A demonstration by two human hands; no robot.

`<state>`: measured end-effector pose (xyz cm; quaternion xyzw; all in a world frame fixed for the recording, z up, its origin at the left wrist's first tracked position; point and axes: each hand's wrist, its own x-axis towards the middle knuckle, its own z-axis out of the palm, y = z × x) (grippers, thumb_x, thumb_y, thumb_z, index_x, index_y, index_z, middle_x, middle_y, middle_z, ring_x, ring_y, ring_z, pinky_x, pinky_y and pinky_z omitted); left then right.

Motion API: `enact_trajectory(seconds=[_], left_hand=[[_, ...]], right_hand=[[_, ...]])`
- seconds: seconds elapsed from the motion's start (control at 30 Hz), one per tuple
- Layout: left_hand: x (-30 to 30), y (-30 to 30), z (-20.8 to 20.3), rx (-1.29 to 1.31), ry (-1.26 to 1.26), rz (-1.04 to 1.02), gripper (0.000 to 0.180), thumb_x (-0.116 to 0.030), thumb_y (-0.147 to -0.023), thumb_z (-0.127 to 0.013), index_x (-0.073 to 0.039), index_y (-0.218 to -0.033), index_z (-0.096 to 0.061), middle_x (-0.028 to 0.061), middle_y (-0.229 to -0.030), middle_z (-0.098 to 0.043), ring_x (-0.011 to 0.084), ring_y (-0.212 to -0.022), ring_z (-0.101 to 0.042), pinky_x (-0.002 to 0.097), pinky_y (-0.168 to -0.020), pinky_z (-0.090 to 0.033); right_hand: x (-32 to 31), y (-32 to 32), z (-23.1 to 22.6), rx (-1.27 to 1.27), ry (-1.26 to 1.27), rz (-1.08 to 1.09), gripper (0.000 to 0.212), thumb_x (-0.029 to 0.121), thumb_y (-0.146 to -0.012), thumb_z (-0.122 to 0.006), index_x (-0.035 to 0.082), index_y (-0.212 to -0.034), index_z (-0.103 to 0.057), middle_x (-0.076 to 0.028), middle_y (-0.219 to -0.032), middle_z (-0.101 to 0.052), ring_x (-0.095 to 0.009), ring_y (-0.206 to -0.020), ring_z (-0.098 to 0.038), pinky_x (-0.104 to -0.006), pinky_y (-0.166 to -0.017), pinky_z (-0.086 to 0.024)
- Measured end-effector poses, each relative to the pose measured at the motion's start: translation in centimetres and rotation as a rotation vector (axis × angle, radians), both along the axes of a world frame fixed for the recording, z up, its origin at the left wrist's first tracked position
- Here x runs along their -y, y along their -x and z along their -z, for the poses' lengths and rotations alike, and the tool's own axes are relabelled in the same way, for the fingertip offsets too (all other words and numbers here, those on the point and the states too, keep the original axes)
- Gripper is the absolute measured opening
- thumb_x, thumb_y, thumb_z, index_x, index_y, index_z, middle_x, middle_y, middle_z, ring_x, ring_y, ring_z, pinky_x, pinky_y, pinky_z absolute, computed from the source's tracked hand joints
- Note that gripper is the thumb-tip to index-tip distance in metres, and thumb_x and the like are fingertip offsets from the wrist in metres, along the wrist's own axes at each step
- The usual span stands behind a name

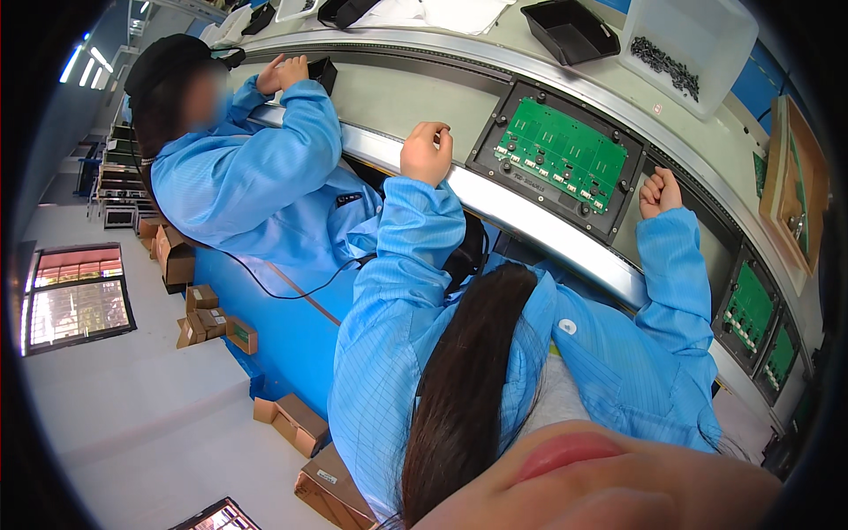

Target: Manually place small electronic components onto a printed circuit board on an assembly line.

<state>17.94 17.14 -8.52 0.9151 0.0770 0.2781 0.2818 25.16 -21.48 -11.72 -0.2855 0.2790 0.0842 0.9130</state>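
A green circuit board [561, 152] lies in a black fixture frame [481, 159] on the conveyor line in front of me. White connectors stand along its near edge, and round black knobs sit about it. My left hand [427, 155] is at the frame's left side, over the metal rail. Its fingers are curled in with thumb and forefinger close together; a small dark spot shows between them, too small to name. Beyond the frame's right side, my right hand [660, 193] is held closed, fingers bent into the palm. Whatever it may hold is hidden.
A white bin [724, 53] of small black parts and a black tray [570, 31] stand beyond the line. More boards in fixtures [751, 305] sit farther right, near a wooden frame [786, 190]. A co-worker [256, 168] in blue works at left. Cardboard boxes [291, 424] line the floor.
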Motion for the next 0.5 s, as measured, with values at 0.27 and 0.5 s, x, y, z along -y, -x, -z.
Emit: enact_trajectory(seconds=[0.27, 0.5], left_hand=[[-0.09, -0.15, -0.03, 0.006, 0.001, 0.002, 0.012, -0.009, -0.078, -0.054, -0.003, -0.082, -0.064, 0.0057, -0.082, -0.062, 0.0191, -0.067, -0.057, 0.027, -0.062, -0.046], [-0.06, 0.0, -0.2, 0.03, -0.002, 0.009, 0.012, -0.007, -0.078, -0.055, 0.001, -0.08, -0.063, 0.0085, -0.079, -0.063, 0.0201, -0.066, -0.057, 0.0267, -0.061, -0.045]], right_hand=[[-0.01, 0.0, -0.26, 0.014, -0.007, -0.012, 0.025, 0.004, -0.081, -0.051, 0.012, -0.061, -0.038, 0.003, -0.05, -0.032, -0.007, -0.038, -0.021, -0.02, -0.033, -0.017], [0.04, 0.06, -0.16, 0.005, -0.006, 0.008, 0.025, 0.004, -0.081, -0.051, 0.012, -0.06, -0.038, 0.003, -0.05, -0.032, -0.007, -0.039, -0.022, -0.0199, -0.033, -0.017]])
